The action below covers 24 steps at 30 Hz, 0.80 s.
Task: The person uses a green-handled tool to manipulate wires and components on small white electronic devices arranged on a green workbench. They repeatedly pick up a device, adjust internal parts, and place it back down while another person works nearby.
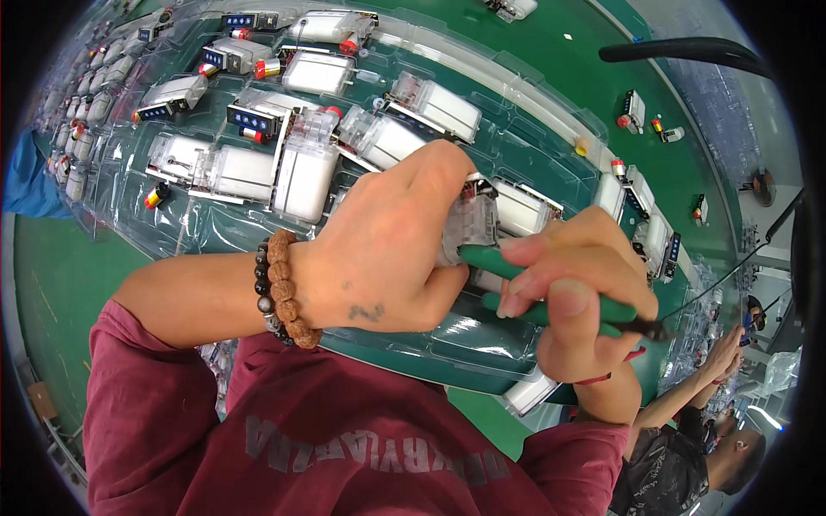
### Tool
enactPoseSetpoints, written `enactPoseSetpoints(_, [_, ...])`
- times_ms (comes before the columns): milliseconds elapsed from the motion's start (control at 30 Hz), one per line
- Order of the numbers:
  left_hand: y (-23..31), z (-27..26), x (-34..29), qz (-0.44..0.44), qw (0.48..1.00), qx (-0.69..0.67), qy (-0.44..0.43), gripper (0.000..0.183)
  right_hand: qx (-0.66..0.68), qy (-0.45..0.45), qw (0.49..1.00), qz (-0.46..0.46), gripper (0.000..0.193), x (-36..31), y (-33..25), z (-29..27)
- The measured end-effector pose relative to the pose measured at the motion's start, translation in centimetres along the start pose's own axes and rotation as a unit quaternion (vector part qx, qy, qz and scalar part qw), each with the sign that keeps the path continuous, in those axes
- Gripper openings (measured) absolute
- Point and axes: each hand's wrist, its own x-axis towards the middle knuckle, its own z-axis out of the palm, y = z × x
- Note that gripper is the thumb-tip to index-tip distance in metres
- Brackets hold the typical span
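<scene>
My left hand [379,241] is closed around a small device with a clear plastic housing [470,225]; the fingers hide most of it. Close beside it, my right hand [594,288] grips a pair of green-handled pliers [495,261]. The two handles spread toward the device, and the dark head [650,329] points away to the right. Whether a handle touches the housing I cannot tell. Behind my hands lie several white block-shaped devices with clear ends, such as a white device [307,176] and another white device [439,110].
A clear plastic tray [465,331] spreads over the green table. A small red-and-gold cylinder [157,195] lies at the left, near many stacked devices [90,103]. One white device [531,389] sits at the near edge. A co-worker [680,451] works at the lower right.
</scene>
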Motion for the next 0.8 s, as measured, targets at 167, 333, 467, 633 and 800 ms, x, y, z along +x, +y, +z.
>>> enactPoseSetpoints(167, [0.2, -0.3, 0.4, -0.003, 1.000, 0.022, -0.014, 0.052, -0.063, 0.018, 0.997, -0.032, 0.023, 0.2, -0.8, 0.3])
enactPoseSetpoints(333, [0.8, -0.8, 0.8, -0.015, 0.999, -0.034, 0.029, 0.054, 0.147, 0.184, 0.972, 0.028, 0.028, 0.4, -1.2, -1.5])
enactPoseSetpoints(467, [1.2, -2.8, 1.3, 0.024, 0.996, -0.085, 0.031, 0.062, 0.202, 0.216, 0.955, 0.011, 0.036, 1.5, -1.2, -3.4])
enactPoseSetpoints(633, [1.7, -4.1, 1.2, 0.058, 0.964, -0.260, -0.012, 0.070, 0.190, 0.219, 0.957, -0.003, 0.034, 1.7, -2.0, -3.6])
enactPoseSetpoints(800, [3.2, -4.6, 1.0, 0.037, 0.932, -0.359, -0.018, 0.067, 0.181, 0.217, 0.959, 0.005, 0.033, 1.4, -2.3, -3.5])
